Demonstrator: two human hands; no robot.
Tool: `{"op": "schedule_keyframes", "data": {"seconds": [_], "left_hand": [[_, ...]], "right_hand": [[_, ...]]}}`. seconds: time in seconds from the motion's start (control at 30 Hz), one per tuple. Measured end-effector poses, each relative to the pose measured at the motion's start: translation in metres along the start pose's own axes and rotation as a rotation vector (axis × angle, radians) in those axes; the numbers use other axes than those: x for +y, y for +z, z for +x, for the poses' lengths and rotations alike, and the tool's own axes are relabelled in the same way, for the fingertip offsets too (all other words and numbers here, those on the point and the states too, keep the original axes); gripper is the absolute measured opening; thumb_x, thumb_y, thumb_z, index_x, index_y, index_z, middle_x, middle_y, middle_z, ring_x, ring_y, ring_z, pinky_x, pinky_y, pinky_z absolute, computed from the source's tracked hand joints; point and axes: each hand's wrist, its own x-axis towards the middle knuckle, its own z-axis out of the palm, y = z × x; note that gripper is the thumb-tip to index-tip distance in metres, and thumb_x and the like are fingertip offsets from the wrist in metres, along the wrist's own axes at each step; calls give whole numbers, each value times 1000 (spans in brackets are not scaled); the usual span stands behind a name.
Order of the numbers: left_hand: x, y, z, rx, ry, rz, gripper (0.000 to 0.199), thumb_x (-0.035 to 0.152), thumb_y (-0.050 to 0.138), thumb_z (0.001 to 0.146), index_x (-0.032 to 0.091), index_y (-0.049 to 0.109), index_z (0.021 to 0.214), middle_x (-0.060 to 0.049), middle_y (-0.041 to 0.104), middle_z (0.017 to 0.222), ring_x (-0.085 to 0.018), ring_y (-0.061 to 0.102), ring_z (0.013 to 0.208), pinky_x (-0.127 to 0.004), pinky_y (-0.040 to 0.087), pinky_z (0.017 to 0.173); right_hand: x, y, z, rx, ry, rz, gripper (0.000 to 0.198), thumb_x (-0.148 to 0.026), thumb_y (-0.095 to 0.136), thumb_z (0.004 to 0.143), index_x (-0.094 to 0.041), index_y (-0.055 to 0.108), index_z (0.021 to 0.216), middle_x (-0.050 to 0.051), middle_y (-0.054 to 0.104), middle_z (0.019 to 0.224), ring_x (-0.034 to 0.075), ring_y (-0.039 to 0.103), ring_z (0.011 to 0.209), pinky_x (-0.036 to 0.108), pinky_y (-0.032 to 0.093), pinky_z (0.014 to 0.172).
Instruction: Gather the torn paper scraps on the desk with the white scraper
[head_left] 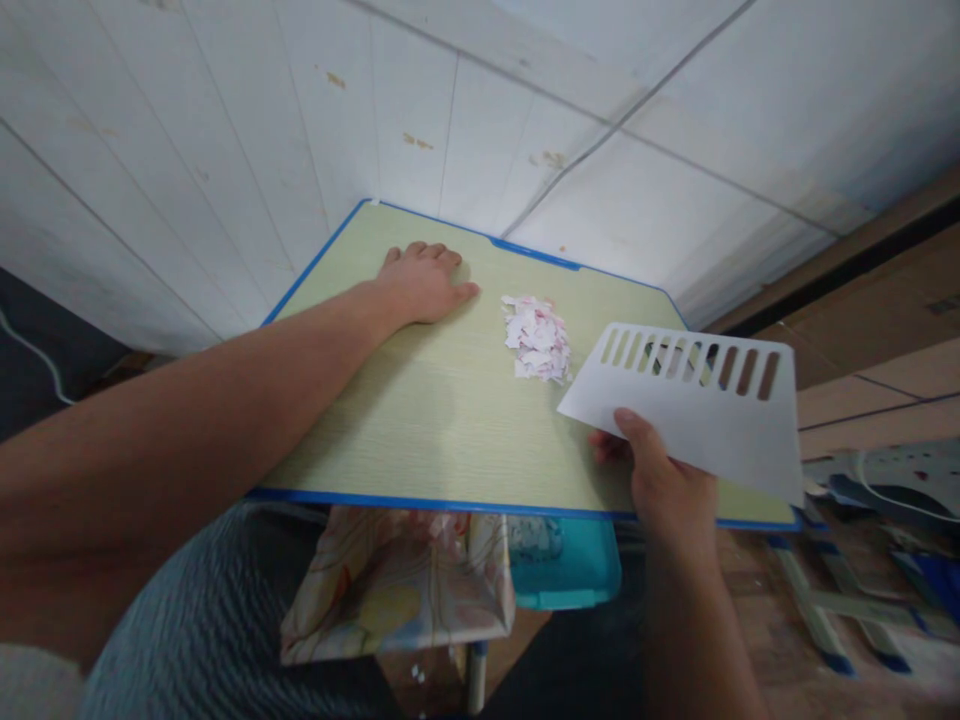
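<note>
Left hand (424, 282): flat, palm down on the tabletop (450, 430), thumb out, holding nothing. Right hand (667, 485): clamped on the near edge of a white slotted sheet (675, 425), thumb on top. Hands well apart.

Paper scraps (538, 340) sit in a loose heap between them, near the left thumb; sheet's left corner is just beside the heap. Can't tell if that corner touches the table.

Edges: sheet overhangs the table's right side; blue trim (442, 502) runs along the near side. Far side is up against the white wall (420, 110). Room to move: widest stretch of tabletop runs from heap to near trim. Below that trim: patterned box (420, 610) left, teal bin (589, 565) right.
</note>
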Motion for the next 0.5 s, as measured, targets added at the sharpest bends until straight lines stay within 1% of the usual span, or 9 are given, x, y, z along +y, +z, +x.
{"op": "schedule_keyframes", "data": {"seconds": [0.2, 0.3, 0.5], "left_hand": [[2, -2, -1, 4, -7, -2, 83, 70, 37, 118, 24, 51, 186, -16, 48, 194, -45, 38, 180, -63, 30, 145], [1, -2, -1, 11, -3, -26, 82, 68, 41, 117, 24, 52, 185, -16, 49, 194, -46, 39, 179, -65, 30, 145], [3, -5, -3, 11, 2, -37, 80, 64, 46, 118, 15, 57, 180, -21, 49, 193, -46, 41, 178, -67, 32, 145]], "right_hand": [[9, 1, 4, -2, 38, 19, 41, -59, 84, 102, -27, 82, 77, 8, 83, 74, 28, 73, 62, 43, 64, 68], [10, 0, 4, -47, 18, 3, 44, -61, 82, 105, -26, 83, 78, 8, 82, 74, 27, 73, 63, 43, 63, 69], [9, 0, 5, -151, -6, -81, 52, -69, 76, 108, -26, 87, 82, 6, 82, 77, 27, 72, 68, 44, 60, 80]]}}
